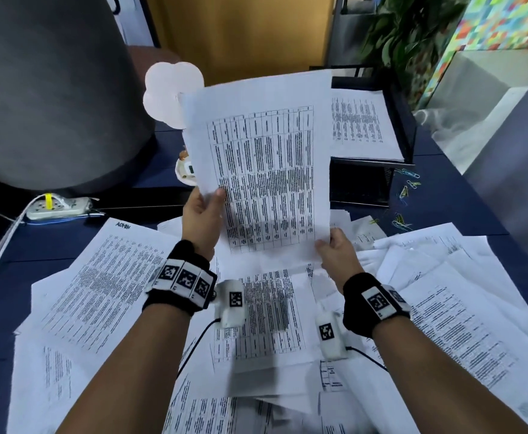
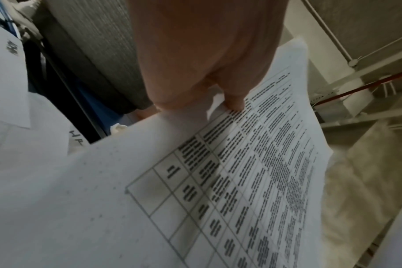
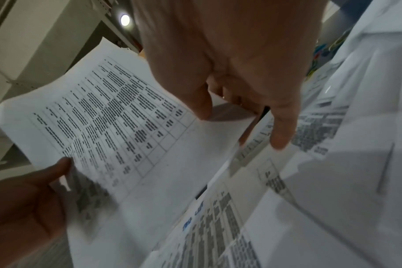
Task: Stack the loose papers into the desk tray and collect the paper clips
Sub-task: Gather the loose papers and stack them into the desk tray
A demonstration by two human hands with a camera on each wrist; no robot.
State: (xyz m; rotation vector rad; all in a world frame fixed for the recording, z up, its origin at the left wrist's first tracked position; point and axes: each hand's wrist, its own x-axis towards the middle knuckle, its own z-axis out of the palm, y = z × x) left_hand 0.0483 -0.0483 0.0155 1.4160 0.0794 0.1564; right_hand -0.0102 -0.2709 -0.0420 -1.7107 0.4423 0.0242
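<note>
Both hands hold a printed sheet with a table (image 1: 262, 170) up in the air over the desk. My left hand (image 1: 204, 211) pinches its left edge, thumb on the printed face. My right hand (image 1: 334, 249) pinches its lower right corner. The same sheet (image 2: 241, 172) fills the left wrist view, and the sheet (image 3: 117, 127) shows in the right wrist view with the right hand (image 3: 236, 101) on its edge. A black mesh desk tray (image 1: 403, 120) stands at the back right with a paper (image 1: 359, 126) in it. Coloured paper clips (image 1: 408, 183) lie scattered beside the tray. Many loose papers (image 1: 100, 286) cover the desk.
A large grey cylinder (image 1: 53, 89) stands at the back left. A white power strip (image 1: 59, 206) with cables lies in front of it. A small white flower-shaped object (image 1: 168, 89) and a little white gadget (image 1: 187, 172) sit behind the held sheet. A green plant (image 1: 413, 32) rises behind the tray.
</note>
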